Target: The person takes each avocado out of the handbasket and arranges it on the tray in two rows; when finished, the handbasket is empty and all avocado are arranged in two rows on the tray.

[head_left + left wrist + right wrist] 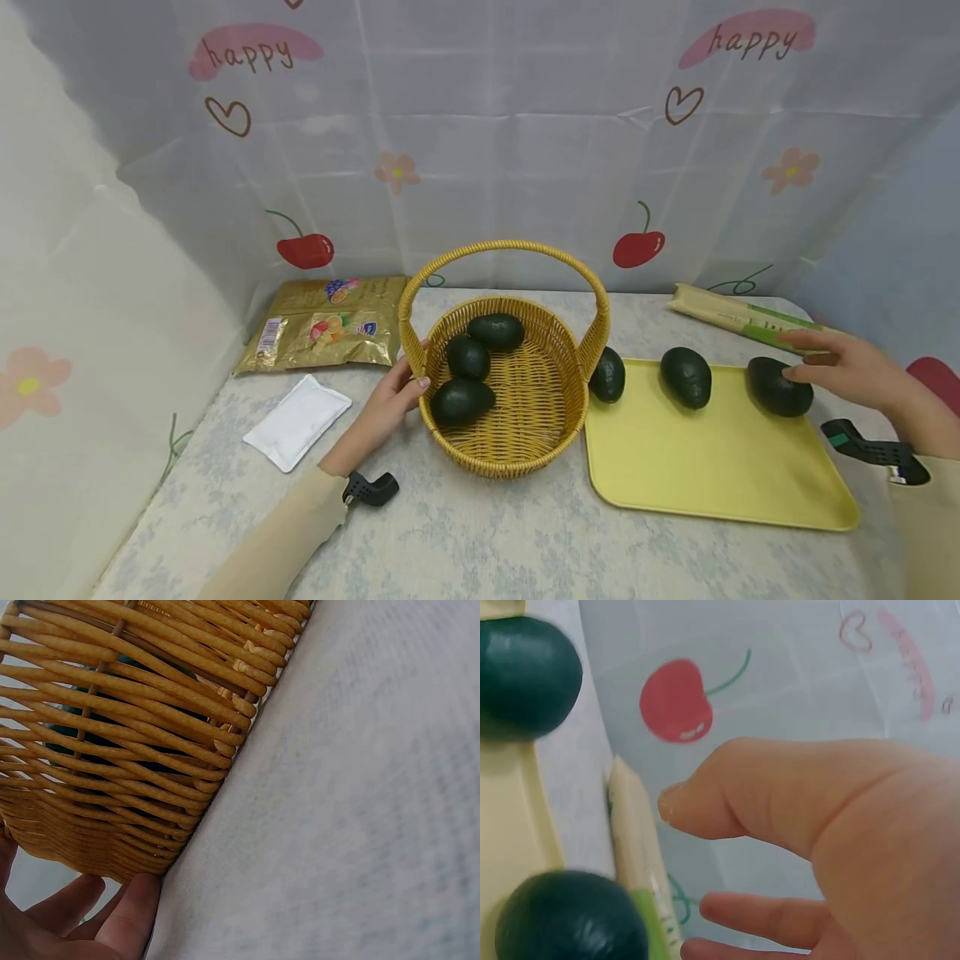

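A woven yellow basket (pixel 517 450) with a high handle stands mid-table and holds three dark green avocados (pixel 461 400). My left hand (pixel 415 367) rests with straight fingers (pixel 127 915) against the basket's left wall (pixel 135 750), thumb at the rim. To its right lies a yellow tray (pixel 712 467). One avocado (pixel 608 375) sits at the tray's left edge beside the basket and another (pixel 686 377) near the tray's back. My right hand (pixel 798 360) hovers open over the rightmost avocado (pixel 780 392), thumb (pixel 727 795) just touching or nearly touching it. That same avocado (pixel 570 919) lies below the spread fingers.
A gold snack bag (pixel 322 329) and a white pad (pixel 297 421) lie at the left. A long beige and green packet (pixel 738 317) lies behind the tray at the right. A printed curtain closes the back and sides. Black wrist mounts (pixel 873 450) sit on both sleeves.
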Tool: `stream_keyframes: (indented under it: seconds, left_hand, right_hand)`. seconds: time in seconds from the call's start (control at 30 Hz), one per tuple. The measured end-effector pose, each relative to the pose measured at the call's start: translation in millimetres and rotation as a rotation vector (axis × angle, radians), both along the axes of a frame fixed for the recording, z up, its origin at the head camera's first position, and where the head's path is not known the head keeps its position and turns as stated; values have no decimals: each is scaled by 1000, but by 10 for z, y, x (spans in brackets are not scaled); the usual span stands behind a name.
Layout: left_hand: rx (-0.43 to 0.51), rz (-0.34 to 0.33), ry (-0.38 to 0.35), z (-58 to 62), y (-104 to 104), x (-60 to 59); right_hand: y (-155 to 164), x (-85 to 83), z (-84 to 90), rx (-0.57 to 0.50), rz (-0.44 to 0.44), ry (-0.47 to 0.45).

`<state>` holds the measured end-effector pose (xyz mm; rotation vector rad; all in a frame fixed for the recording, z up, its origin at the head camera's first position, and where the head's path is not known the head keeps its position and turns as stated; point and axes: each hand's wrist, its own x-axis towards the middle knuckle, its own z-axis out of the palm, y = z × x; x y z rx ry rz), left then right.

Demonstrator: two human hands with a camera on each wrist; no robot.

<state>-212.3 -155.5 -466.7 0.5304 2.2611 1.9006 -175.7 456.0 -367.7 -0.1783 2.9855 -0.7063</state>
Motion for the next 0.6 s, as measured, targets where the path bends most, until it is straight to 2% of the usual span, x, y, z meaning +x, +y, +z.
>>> stream_keyframes:
  seconds: [0.2,0.3,0.4,0.47,0.6]
  left_hand:
    - [3,1,1,-3,-3,-5]
    - [12,-1,-7,-1,0,0]
    - [20,-3,-12,6,3,5]
    - [21,-5,-10,10,2,9]
    - [19,-6,-2,6,2,10]
  right_hand:
    - [-251,27,201,67,27,-5]
    - [-413,38,282,119,67,22]
    - [-594,48,321,115,145,92]
    - [-735,62,350,99,203,103]
    - [-1056,118,429,33,292,53]
